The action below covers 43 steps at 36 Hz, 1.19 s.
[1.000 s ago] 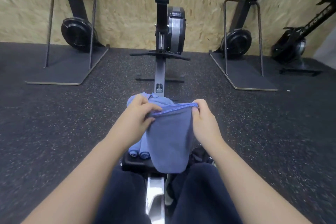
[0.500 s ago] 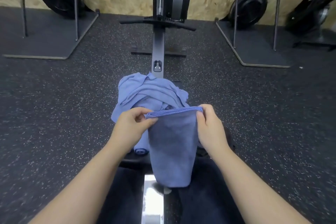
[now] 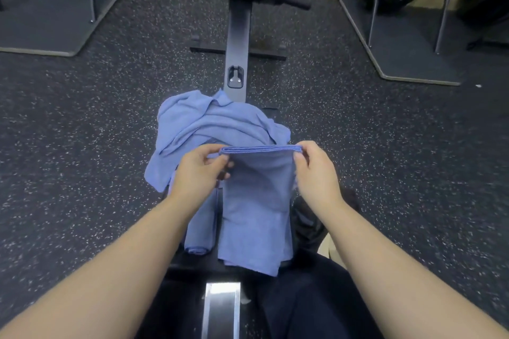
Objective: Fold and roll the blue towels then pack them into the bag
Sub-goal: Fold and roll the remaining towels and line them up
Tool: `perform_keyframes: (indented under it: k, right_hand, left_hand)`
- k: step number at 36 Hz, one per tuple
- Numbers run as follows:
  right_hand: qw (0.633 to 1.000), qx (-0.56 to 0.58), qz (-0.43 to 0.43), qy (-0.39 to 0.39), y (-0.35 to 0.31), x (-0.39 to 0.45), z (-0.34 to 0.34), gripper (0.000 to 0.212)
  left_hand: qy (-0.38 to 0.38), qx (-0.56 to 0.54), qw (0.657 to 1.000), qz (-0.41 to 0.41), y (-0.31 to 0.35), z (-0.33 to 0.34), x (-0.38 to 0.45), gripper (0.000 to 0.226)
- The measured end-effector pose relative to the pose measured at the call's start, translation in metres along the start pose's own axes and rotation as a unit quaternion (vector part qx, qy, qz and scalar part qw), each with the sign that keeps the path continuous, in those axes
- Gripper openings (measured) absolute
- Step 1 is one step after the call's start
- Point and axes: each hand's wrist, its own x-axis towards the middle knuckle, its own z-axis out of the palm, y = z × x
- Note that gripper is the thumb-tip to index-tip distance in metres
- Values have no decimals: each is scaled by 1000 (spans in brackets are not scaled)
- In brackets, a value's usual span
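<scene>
At the centre of the frame a folded blue towel [image 3: 257, 201] hangs from its top edge, held up by both hands. The left hand [image 3: 199, 173] pinches the top left corner between thumb and curled fingers [image 3: 226, 166]; the right hand [image 3: 312, 170] pinches the top right corner the same way. The towel's lower end drapes down to the dark seat [image 3: 192, 264] near the person's legs. Just left of it, partly hidden by the left forearm, lies a rolled towel [image 3: 199, 231]. Above the hands, a loose heap of towels [image 3: 209, 124] lies crumpled over the rower rail [image 3: 238, 36], which runs up the middle of the frame over the speckled floor [image 3: 68, 146]. I cannot make out a bag for sure
</scene>
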Motion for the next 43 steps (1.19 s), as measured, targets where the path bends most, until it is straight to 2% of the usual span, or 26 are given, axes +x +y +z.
perform_keyframes:
  k: [8,15,20,23,25,29,32,35,38,41,43]
  right_hand:
    - [1000,4,8,-14,17,40,23,12]
    - [999,-7,25,-32,27,67,38,13]
    - [998,23,41,-44,24,76,41,15]
    - [995,54,59,-52,27,76,44,17]
    - [995,50,63,-60,28,70,43,27]
    - [993,22,59,-97,32,44,38,32]
    - [991,-16,44,-125,37,18,37,30]
    - [987,-41,38,-151,44,-10,37,31]
    - [979,-84,45,-183,52,-32,39,34]
    - [965,-119,69,-223,56,-50,41,39]
    - [955,-146,82,-247,57,-61,43,42]
  left_hand:
    - [29,-7,1000,-5,-20,10,42,8]
    - [44,-6,999,-3,-32,19,68,8]
    - [63,16,998,-3,-44,22,81,26]
    - [47,41,998,18,-53,25,75,48]
    - [11,51,998,40,-58,29,62,60]
    - [-48,126,986,98,-79,29,33,69]
    - [-73,167,977,108,-98,28,7,65]
    - [-113,232,958,127,-115,31,-28,56]
    - [-175,334,919,113,-132,35,-56,61]
    - [-193,427,877,104,-146,35,-73,65]
    - [-176,481,849,132,-151,35,-78,74]
